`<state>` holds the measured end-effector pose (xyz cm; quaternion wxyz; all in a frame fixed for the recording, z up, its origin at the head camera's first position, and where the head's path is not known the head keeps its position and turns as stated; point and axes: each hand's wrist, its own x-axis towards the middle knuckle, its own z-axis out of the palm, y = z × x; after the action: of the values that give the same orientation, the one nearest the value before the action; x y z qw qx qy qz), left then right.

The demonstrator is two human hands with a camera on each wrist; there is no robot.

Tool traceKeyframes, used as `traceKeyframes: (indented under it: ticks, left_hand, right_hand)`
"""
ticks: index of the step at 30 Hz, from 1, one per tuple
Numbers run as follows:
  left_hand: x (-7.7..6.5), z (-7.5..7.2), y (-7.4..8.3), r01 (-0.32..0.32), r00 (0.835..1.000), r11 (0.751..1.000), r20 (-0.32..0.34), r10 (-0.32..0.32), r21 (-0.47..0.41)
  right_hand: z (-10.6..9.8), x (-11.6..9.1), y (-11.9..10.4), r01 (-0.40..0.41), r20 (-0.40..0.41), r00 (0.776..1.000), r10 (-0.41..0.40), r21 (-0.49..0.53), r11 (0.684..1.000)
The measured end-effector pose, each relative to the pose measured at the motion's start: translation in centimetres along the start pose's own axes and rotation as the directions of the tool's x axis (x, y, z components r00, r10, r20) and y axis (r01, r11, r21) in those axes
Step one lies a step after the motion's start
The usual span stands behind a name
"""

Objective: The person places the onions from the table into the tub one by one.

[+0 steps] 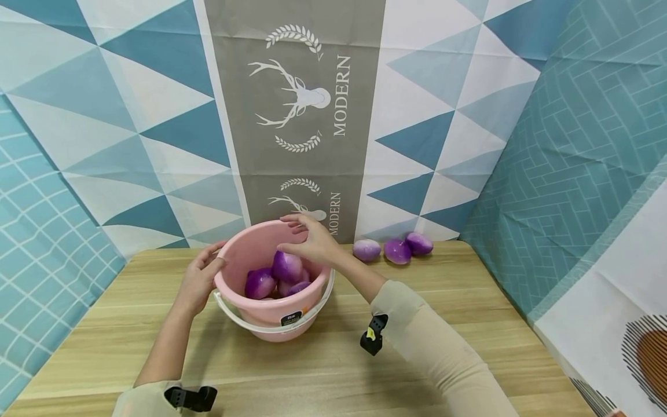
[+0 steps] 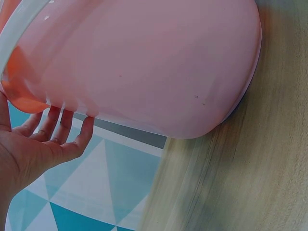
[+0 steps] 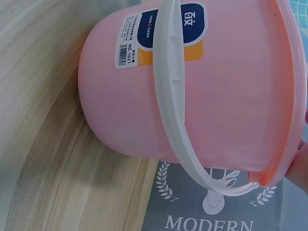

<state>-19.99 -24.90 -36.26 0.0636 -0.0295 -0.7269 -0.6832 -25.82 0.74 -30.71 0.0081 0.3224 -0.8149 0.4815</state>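
A pink bucket (image 1: 276, 315) stands on the table, its white handle (image 1: 245, 324) hanging down at the front. Inside lie several glossy purple-and-white rounded pieces (image 1: 259, 284), whose exact kind is unclear. My left hand (image 1: 200, 278) holds the bucket's left rim, thumb over the edge and fingers outside against the wall. Over the opening, at the right side, is my right hand (image 1: 315, 242), fingers spread and thumb just above the topmost purple piece (image 1: 288, 266). Only a bit of the right hand (image 3: 299, 166) shows by the rim in the right wrist view.
To the right of the bucket, at the table's back edge, lie three more pieces: a paler purple one (image 1: 367, 250) and two darker purple ones (image 1: 398, 252). Behind the wooden table (image 1: 417, 341) hangs a patterned cloth (image 1: 297, 116); tiled-pattern cloths flank both sides.
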Motion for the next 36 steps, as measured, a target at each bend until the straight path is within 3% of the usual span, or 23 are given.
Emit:
traceKeyframes:
  ticks: [9,18,27,36]
  left_hand:
    - [0.0,0.0,-0.1,-0.005,1.000,1.000,-0.005,0.005,-0.006]
    - [0.0,-0.1,-0.1,-0.010,1.000,1.000,0.002,0.010,-0.007]
    - [0.0,-0.1,-0.1,-0.009,1.000,1.000,0.006,0.009,-0.016]
    - [0.1,-0.1,-0.2,-0.008,1.000,1.000,0.004,0.008,-0.011]
  right_hand:
    - [-0.9,-0.2,0.1,-0.001,-0.034,0.999,0.003,0.060,0.998]
    - [-2.8,-0.6,1.3,0.010,-0.119,0.993,-0.009,0.007,1.000]
    - [-4.7,-1.4,2.5,-0.042,-0.161,0.986,0.032,-0.062,0.997]
    - [-7.1,-2.6,4.3,-0.097,-0.199,0.977,0.083,-0.061,0.993]
